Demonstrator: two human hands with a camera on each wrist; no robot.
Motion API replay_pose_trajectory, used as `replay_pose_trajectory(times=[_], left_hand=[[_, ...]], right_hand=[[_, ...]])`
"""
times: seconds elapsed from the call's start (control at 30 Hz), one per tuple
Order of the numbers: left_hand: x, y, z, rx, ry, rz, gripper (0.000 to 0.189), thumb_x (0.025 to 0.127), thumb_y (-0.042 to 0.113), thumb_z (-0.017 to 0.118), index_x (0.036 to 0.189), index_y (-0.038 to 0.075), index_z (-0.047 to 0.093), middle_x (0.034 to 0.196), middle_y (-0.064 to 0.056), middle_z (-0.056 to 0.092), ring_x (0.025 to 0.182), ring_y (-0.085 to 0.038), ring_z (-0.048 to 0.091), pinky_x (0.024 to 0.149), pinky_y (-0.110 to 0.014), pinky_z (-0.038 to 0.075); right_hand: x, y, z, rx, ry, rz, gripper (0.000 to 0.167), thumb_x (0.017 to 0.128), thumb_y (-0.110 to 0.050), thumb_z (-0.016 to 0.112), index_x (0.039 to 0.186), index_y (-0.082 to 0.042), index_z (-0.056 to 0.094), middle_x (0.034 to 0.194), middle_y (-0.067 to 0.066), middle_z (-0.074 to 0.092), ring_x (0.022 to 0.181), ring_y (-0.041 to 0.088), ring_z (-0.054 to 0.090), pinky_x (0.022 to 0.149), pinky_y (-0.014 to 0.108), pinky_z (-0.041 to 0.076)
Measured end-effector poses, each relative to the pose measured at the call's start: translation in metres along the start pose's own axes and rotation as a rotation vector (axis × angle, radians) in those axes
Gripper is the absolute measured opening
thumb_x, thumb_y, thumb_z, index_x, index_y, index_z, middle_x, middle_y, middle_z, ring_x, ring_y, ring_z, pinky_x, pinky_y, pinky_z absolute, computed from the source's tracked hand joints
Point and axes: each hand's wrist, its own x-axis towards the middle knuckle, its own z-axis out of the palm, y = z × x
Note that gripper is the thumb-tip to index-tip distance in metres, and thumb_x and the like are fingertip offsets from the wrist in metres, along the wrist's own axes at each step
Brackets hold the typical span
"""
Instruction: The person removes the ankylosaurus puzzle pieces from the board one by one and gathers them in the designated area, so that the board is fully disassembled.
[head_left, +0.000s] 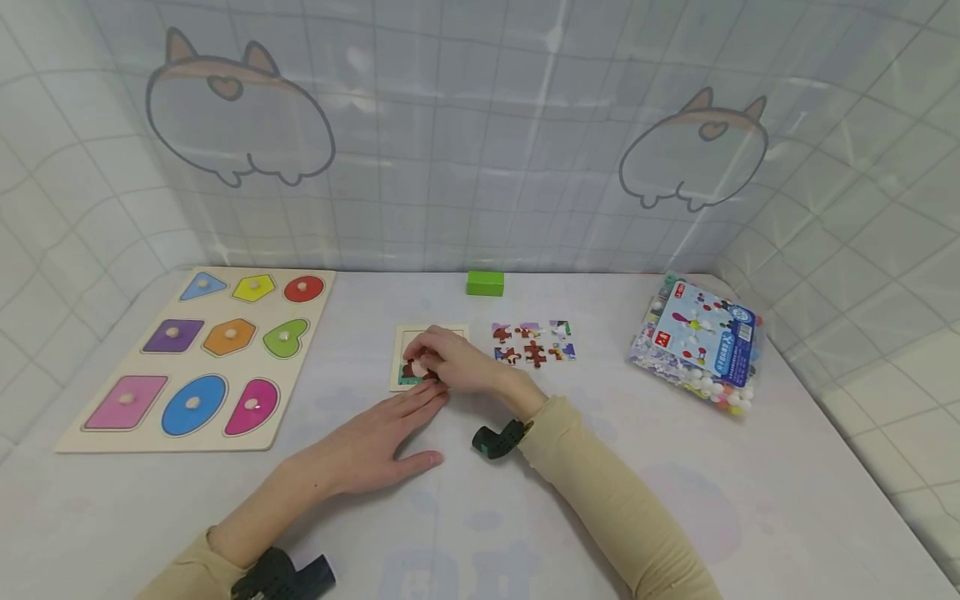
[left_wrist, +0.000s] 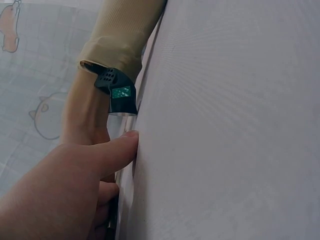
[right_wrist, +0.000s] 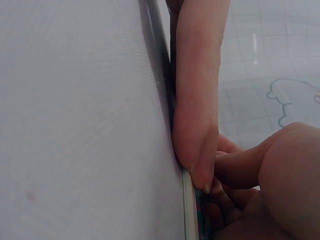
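Note:
A small jigsaw board [head_left: 399, 340] with a pale frame lies flat in the middle of the table, part of its brown and green picture showing. My right hand [head_left: 459, 363] bends over it, its curled fingers low on the picture; I cannot tell whether they pinch a piece. The left hand [head_left: 375, 433] rests palm down, its long fingers nearly straight and the fingertips [right_wrist: 192, 162] right at the board's near edge [right_wrist: 188, 210]. Its thumb [left_wrist: 117, 150] spreads out to the side. Several loose jigsaw pieces [head_left: 535, 353] lie in rows just right of the board.
A wooden shape puzzle [head_left: 247, 333] with knobbed pieces takes up the left side. Behind the small board stands a green block [head_left: 485, 283]. At the right lies a clear bag [head_left: 697, 342] of colourful beads and parts with a printed card. Patterned curtains [head_left: 465, 150] surround the table.

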Motion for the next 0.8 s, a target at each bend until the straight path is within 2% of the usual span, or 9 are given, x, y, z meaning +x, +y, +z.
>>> replay_pose_trajectory(times=[0.8], left_hand=[[-0.0002, 0.0005, -0.0009, -0.001, -0.007, -0.004, 0.082, 0.096, 0.058, 0.056, 0.159, 0.014, 0.028, 0.167, 0.002, 0.020, 0.154, -0.020, 0.019, 0.122, -0.046, 0.027]], right_hand=[[0.0019, 0.0031, 0.0020, 0.004, 0.004, -0.001, 0.022, 0.103, -0.011, 0.055, 0.121, -0.009, 0.066, 0.110, 0.003, 0.059, 0.097, 0.013, 0.053, 0.084, 0.022, 0.046]])
